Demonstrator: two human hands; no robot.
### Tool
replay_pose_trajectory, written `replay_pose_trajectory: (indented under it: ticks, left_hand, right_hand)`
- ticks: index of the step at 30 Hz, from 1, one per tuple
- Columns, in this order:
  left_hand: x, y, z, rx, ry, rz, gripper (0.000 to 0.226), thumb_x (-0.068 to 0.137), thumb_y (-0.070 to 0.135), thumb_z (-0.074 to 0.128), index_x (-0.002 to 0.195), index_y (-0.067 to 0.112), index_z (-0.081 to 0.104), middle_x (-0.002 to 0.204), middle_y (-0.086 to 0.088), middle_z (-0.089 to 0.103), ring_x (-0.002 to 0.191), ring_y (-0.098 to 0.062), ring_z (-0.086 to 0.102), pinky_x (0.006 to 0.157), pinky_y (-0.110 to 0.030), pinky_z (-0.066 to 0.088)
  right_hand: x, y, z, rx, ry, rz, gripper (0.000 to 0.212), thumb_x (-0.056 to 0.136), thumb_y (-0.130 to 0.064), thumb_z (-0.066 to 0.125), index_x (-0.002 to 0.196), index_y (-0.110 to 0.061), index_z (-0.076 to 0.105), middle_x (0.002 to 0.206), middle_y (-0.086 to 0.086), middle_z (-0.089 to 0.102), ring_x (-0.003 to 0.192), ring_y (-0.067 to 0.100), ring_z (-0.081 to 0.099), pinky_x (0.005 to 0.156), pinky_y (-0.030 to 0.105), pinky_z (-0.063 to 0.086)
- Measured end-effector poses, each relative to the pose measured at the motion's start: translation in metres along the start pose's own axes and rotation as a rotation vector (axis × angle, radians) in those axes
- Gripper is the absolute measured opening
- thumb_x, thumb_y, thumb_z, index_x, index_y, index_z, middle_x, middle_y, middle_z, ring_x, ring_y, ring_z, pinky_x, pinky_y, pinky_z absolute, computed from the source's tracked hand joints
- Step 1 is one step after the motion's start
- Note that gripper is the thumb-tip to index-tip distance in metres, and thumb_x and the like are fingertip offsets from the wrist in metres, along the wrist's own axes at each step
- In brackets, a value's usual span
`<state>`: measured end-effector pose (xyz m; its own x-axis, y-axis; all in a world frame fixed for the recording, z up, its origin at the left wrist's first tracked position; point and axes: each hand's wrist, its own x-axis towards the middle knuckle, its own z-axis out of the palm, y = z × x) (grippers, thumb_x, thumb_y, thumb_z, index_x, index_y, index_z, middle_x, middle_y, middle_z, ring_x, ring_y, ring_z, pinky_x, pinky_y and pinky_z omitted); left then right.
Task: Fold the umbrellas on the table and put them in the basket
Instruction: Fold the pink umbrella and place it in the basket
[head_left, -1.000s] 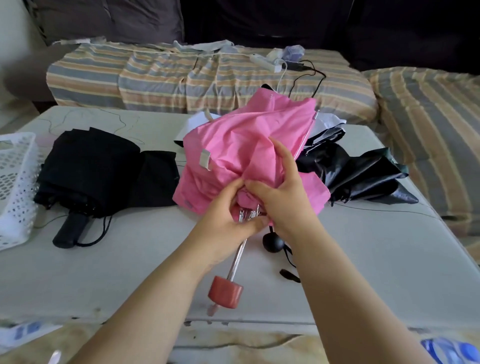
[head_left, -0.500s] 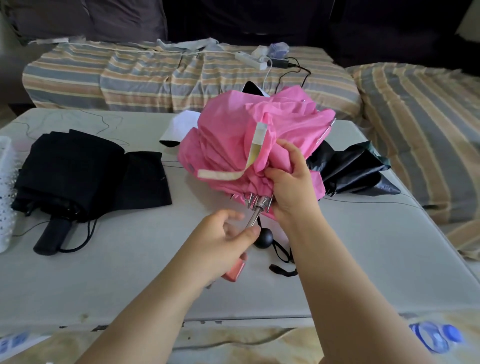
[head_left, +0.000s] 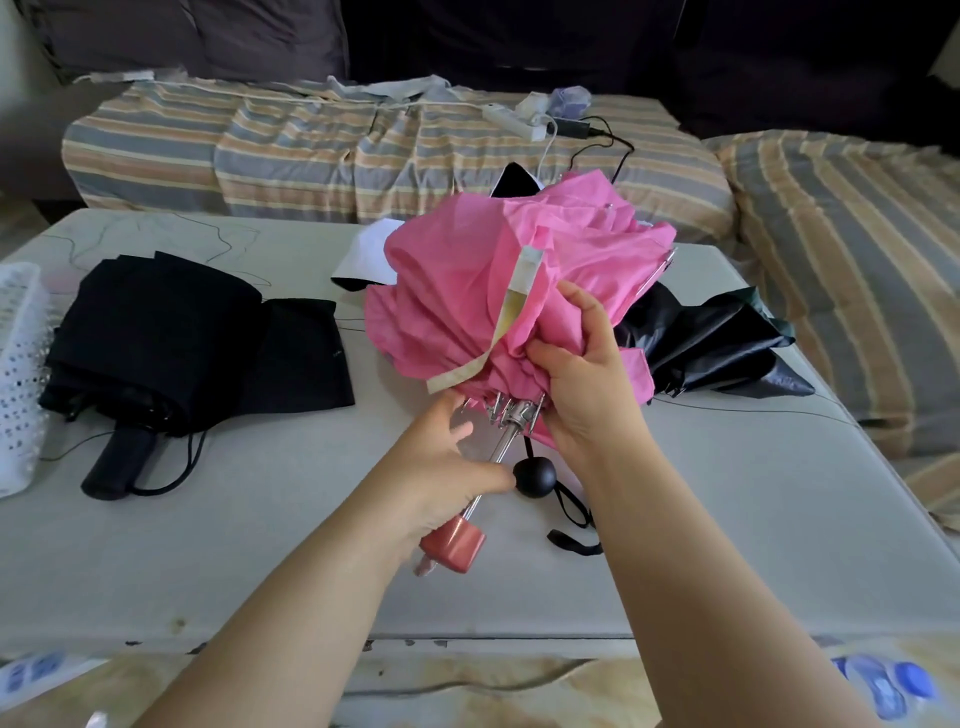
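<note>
I hold a pink umbrella (head_left: 488, 296) over the middle of the table, its canopy crumpled and loose. A pale closing strap (head_left: 511, 312) hangs down the fabric. My right hand (head_left: 582, 384) grips the gathered canopy just above the rib tips. My left hand (head_left: 441, 467) lies along the metal shaft with the thumb over it, above the salmon handle (head_left: 454, 543). A collapsed black umbrella (head_left: 156, 338) lies at the left. Another black umbrella (head_left: 701, 348), with a round knob (head_left: 535, 478), lies behind the pink one. The white basket (head_left: 21, 364) stands at the left edge.
The grey table (head_left: 701, 519) has thin cords across it and a black wrist strap (head_left: 571, 535) near the knob. A striped sofa (head_left: 291, 150) with a power strip (head_left: 514, 117) and cables runs behind and to the right.
My left hand let go of the canopy's lower edge and dropped to the shaft. The pale strap came loose and now hangs down. My right hand kept its hold.
</note>
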<state>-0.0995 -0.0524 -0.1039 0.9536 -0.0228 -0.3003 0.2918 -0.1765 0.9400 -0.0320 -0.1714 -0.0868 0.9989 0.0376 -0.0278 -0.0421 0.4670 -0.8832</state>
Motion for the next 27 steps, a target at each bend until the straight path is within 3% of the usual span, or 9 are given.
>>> replay_pose_trajectory:
  ticks: [2,5,9,13,17,20,23,27]
  left_hand:
    - [0.001,0.0,0.0,-0.036,-0.012,0.023,0.074,0.047,0.014,0.066,0.118,0.025,0.045,0.133,0.01,0.047,0.126,0.0,0.044,0.088,-0.015,0.042]
    - [0.001,-0.001,0.0,-0.109,-0.001,0.03,0.059,0.048,0.009,0.063,0.104,0.022,0.05,0.12,0.014,0.049,0.127,-0.002,0.044,0.093,-0.012,0.036]
    - [0.001,0.001,-0.004,-0.086,-0.001,0.021,0.066,0.047,0.011,0.063,0.112,0.019,0.055,0.123,0.007,0.052,0.116,0.001,0.052,0.07,-0.002,0.042]
    - [-0.005,0.005,-0.009,-0.12,0.033,0.015,0.066,0.047,0.005,0.064,0.109,0.023,0.054,0.106,0.006,0.062,0.097,0.002,0.061,0.065,-0.006,0.047]
    - [-0.013,0.006,-0.014,-0.114,0.061,0.007,0.057,0.065,-0.011,0.07,0.108,0.025,0.058,0.102,-0.002,0.071,0.099,-0.01,0.068,0.086,-0.025,0.052]
    - [-0.02,0.012,-0.018,-0.164,0.05,0.002,0.057,0.063,-0.008,0.07,0.111,0.02,0.062,0.097,-0.002,0.075,0.097,-0.013,0.069,0.094,-0.032,0.05]
    - [-0.024,0.018,-0.019,-0.226,0.015,-0.001,0.049,0.074,-0.023,0.056,0.109,0.01,0.064,0.095,-0.007,0.075,0.093,-0.013,0.071,0.083,-0.023,0.054]
    - [-0.023,0.017,-0.017,-0.326,0.008,-0.049,0.042,0.075,-0.028,0.05,0.102,0.002,0.064,0.095,-0.013,0.074,0.083,-0.013,0.072,0.067,-0.017,0.055]
  right_hand:
    - [-0.001,0.0,0.001,-0.016,-0.005,0.001,0.056,0.081,0.025,0.045,0.1,-0.027,0.056,0.097,0.01,0.059,0.071,0.018,0.062,0.069,0.039,0.057]
    - [-0.001,0.004,0.003,-0.041,-0.004,0.009,0.056,0.082,0.023,0.047,0.103,-0.028,0.056,0.102,0.012,0.059,0.077,0.022,0.062,0.079,0.045,0.055]
    - [-0.003,0.002,0.004,-0.055,-0.023,0.022,0.054,0.084,0.02,0.049,0.105,-0.03,0.056,0.11,0.014,0.059,0.086,0.026,0.063,0.086,0.05,0.053]
    - [-0.004,-0.002,0.002,-0.134,-0.086,0.005,0.054,0.087,0.014,0.052,0.105,-0.037,0.056,0.122,0.016,0.058,0.092,0.025,0.064,0.087,0.046,0.055]
    - [-0.006,-0.003,0.002,-0.184,-0.166,0.03,0.052,0.092,0.006,0.053,0.109,-0.043,0.054,0.132,0.011,0.054,0.103,0.02,0.065,0.088,0.039,0.056]
    - [-0.008,-0.005,0.0,-0.3,-0.206,0.024,0.05,0.095,-0.006,0.055,0.114,-0.052,0.049,0.133,0.0,0.05,0.117,0.018,0.058,0.097,0.041,0.051]
    - [-0.008,-0.006,-0.003,-0.64,-0.178,-0.06,0.052,0.092,-0.022,0.061,0.124,-0.059,0.043,0.13,-0.006,0.038,0.124,0.016,0.044,0.105,0.042,0.044]
    - [-0.011,0.001,-0.001,-0.772,-0.159,-0.018,0.058,0.087,-0.033,0.066,0.138,-0.044,0.041,0.136,-0.012,0.024,0.126,0.016,0.04,0.105,0.039,0.044]
